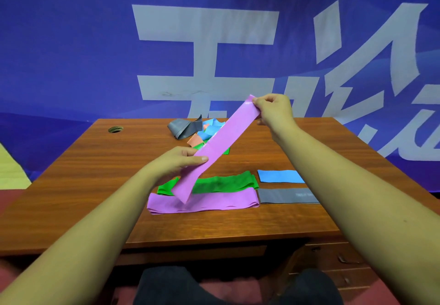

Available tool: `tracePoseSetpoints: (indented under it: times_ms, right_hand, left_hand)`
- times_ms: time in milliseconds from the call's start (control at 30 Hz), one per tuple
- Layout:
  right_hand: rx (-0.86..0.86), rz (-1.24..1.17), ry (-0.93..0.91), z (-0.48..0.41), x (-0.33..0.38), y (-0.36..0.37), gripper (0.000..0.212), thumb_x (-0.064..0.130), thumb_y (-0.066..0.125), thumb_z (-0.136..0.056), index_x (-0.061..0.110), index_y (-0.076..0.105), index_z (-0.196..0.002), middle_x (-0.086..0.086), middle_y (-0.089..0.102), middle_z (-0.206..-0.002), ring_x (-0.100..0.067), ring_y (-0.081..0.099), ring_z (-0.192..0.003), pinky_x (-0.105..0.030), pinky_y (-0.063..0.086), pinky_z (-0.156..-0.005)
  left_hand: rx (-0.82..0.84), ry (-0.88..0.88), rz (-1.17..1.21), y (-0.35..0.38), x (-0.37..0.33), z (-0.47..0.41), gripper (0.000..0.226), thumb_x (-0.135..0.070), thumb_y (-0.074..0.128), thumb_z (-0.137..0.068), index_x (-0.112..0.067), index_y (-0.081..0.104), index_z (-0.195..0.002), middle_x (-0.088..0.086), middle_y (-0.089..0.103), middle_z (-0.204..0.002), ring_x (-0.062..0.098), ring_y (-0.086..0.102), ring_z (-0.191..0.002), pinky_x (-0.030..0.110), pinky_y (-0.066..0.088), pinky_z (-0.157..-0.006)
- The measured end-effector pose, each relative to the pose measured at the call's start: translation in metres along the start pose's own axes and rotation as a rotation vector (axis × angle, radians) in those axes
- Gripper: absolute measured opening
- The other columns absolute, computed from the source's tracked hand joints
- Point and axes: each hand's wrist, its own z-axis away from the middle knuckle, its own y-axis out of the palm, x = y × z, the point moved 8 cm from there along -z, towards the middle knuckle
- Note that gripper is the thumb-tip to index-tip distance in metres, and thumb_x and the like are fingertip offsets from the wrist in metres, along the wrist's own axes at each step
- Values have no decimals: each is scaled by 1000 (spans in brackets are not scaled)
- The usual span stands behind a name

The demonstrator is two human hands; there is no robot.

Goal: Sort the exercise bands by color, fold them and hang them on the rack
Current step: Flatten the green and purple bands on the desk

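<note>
L hand [179, 161] & R hand [273, 109] both pinch the purple band [220, 141] taut; I reckon a slipped end could snap back, scattering the purple stack [214, 201] below.

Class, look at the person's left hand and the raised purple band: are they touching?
Touching. The head view shows the left hand gripping the raised purple band, thumb across its front.

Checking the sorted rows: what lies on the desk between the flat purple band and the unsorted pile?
A flat green band, then bare desk, in the head view.
</note>
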Motion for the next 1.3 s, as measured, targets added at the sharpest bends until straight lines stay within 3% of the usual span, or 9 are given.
tracePoseSetpoints:
  times_ms: [133, 300, 433, 633, 733, 867, 1033, 1133, 1300]
  right_hand:
    - [-15, 17, 44, 1, -27, -4, 22, 18, 59, -94, 13, 66, -74, -6, 67, -81, -18, 63, -63, -37, 57, -62]
    - [-33, -2, 124, 16, -68, -9, 21, 12, 57, -94, 9, 66, -75, -7, 65, -83, -17, 62, -58, -36, 56, -60]
    - [-32, -15, 196, 37, -100, -11, 24, 11, 56, -94, 11, 65, -73, -4, 64, -75, -15, 60, -55, -30, 55, -56]
    - [126, 18, 390, 79, -157, 6, 16, 9, 62, -92, 10, 65, -76, -8, 63, -68, -16, 55, -51, -31, 50, -53]
    - [140, 108, 353, 93, -171, 8, 22, 8, 65, -88, 12, 63, -67, -6, 62, -60, -13, 52, -45, -26, 46, -47]
    - [128, 288, 261, 102, -177, 9, 25, 9, 66, -85, 13, 60, -60, -4, 60, -63, -16, 55, -62, -27, 45, -60]
    - [149, 497, 195, 109, -186, 11, 20, 17, 64, -86, 10, 63, -68, -4, 64, -71, -19, 58, -68, -29, 44, -58]
    - [148, 547, 177, 112, -190, 14, 18, 23, 63, -88, 13, 63, -73, -2, 63, -73, -19, 60, -72, -34, 50, -63]
    - [114, 512, 93, 117, -183, 12, 7, 22, 60, -91, 18, 57, -95, 2, 61, -84, -19, 58, -79, -32, 47, -65]
  left_hand:
    - [70, -97, 29, -6, 25, 10, 32, -29, 78, -79, -4, 68, -97, 3, 65, -75, 10, 58, -58, 18, 47, -52]
    - [15, -124, -2, -26, 54, 24, 48, -51, 87, -55, -14, 73, -82, 5, 62, -71, 10, 53, -55, 19, 41, -50]
    - [-132, -155, 51, -48, 77, 33, 21, -17, 78, -78, -6, 65, -91, 15, 61, -73, 14, 53, -51, 20, 41, -49]
    - [-409, -136, 183, -68, 98, 56, 9, -1, 61, -91, -1, 61, -100, 13, 55, -67, 13, 46, -39, 18, 38, -36]
    - [-504, -173, 89, -74, 111, 65, 11, -2, 62, -91, -2, 58, -101, 12, 56, -60, 13, 45, -34, 17, 35, -33]
    - [-576, -245, -175, -83, 128, 72, 15, -17, 67, -89, -5, 59, -87, 11, 56, -45, 18, 49, -39, 22, 34, -41]
    - [-631, -215, -382, -77, 128, 77, 18, -26, 68, -87, -11, 63, -77, 6, 61, -49, 12, 52, -44, 29, 36, -54]
    - [-685, -204, -468, -77, 126, 78, 14, -25, 71, -84, -13, 65, -77, 4, 66, -66, 20, 58, -66, 31, 38, -60]
    - [-760, -172, -401, -79, 129, 85, 16, -21, 73, -82, -17, 59, -89, 3, 63, -74, 22, 57, -72, 28, 39, -61]
